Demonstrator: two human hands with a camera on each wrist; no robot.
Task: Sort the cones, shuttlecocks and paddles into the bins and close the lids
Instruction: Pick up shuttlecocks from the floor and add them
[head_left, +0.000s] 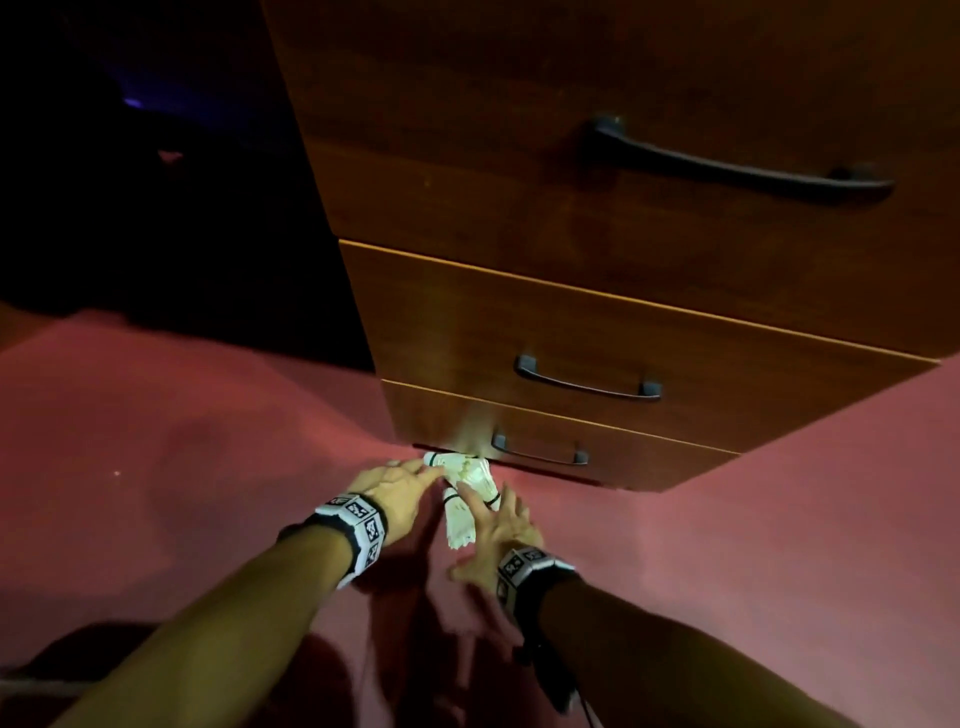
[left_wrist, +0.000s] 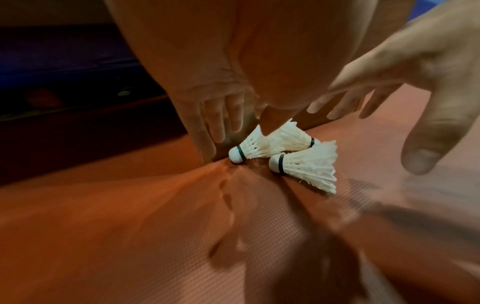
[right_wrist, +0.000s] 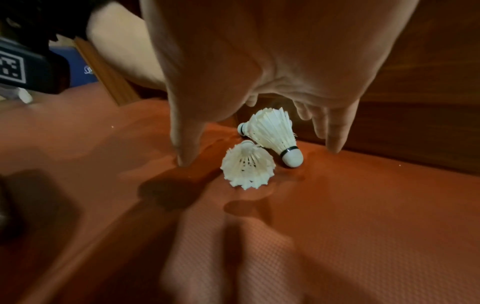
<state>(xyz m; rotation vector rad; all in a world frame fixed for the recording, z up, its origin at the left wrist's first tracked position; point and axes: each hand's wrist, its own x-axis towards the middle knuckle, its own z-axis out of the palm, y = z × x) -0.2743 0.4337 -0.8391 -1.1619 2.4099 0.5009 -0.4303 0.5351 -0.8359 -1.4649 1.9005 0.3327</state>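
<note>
White feather shuttlecocks lie in a small cluster on the red mat, right against the foot of a wooden drawer unit. One shuttlecock (head_left: 462, 466) (left_wrist: 275, 144) (right_wrist: 272, 131) lies along the unit's base. Another shuttlecock (head_left: 460, 525) (left_wrist: 309, 166) (right_wrist: 246, 168) points its skirt back at me. A third cork tip peeks out behind them. My left hand (head_left: 410, 480) (left_wrist: 233, 127) reaches in from the left, open, its thumb touching the far shuttlecock's feathers. My right hand (head_left: 493, 519) (right_wrist: 259, 148) hovers spread over the near one, holding nothing.
The drawer unit (head_left: 571, 322) rises directly behind the shuttlecocks, with handles on its drawers. Red textured mat (head_left: 156, 441) covers the floor around my arms. A dark recess (head_left: 156, 208) lies left of the unit. Something blue (right_wrist: 78, 67) shows behind my left hand.
</note>
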